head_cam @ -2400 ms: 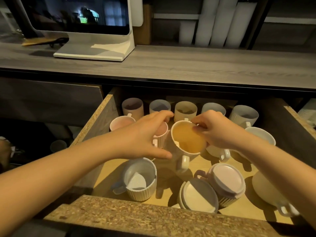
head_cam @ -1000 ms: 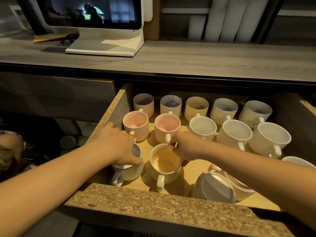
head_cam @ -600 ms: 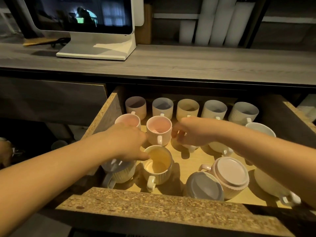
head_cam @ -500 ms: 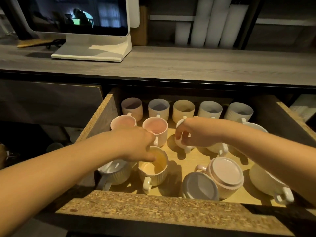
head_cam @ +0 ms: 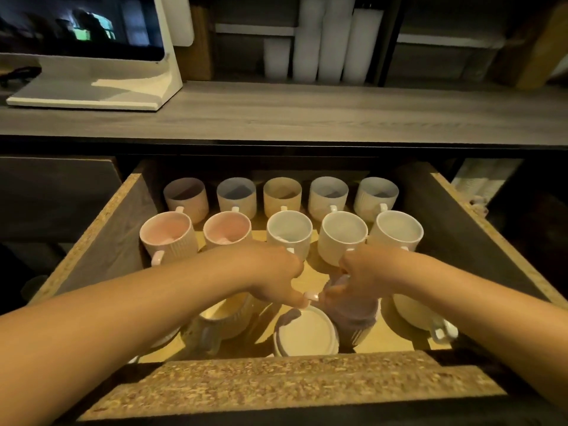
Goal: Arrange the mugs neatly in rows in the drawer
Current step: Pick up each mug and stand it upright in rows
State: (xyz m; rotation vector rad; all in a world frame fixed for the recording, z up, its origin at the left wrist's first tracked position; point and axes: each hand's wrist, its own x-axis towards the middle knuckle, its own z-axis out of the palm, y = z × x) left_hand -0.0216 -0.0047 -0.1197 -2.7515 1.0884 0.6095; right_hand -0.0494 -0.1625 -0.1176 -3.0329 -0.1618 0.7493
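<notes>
The open drawer (head_cam: 101, 238) holds two straight rows of upright mugs at the back: a far row (head_cam: 282, 195) and a nearer row (head_cam: 289, 232) with two pink mugs on the left. My right hand (head_cam: 368, 272) grips a ribbed pink mug (head_cam: 353, 318), tilted and blurred, at the front middle. My left hand (head_cam: 270, 272) has curled fingers, and its fingertips pinch that mug's handle (head_cam: 311, 295). An upside-down mug (head_cam: 304, 333) stands just in front. A yellowish mug (head_cam: 224, 318) sits under my left wrist. A white mug (head_cam: 415, 312) lies at the front right.
The chipboard front edge of the drawer (head_cam: 292, 385) runs below my arms. Above the drawer is a grey wooden counter (head_cam: 307, 115) with a white-based screen (head_cam: 92, 72) at the left and white rolls (head_cam: 322, 41) on the shelf behind.
My left hand left the yellowish mug and moved right. My right hand came back from the second row and took hold of the pink mug, which is now tilted off its base.
</notes>
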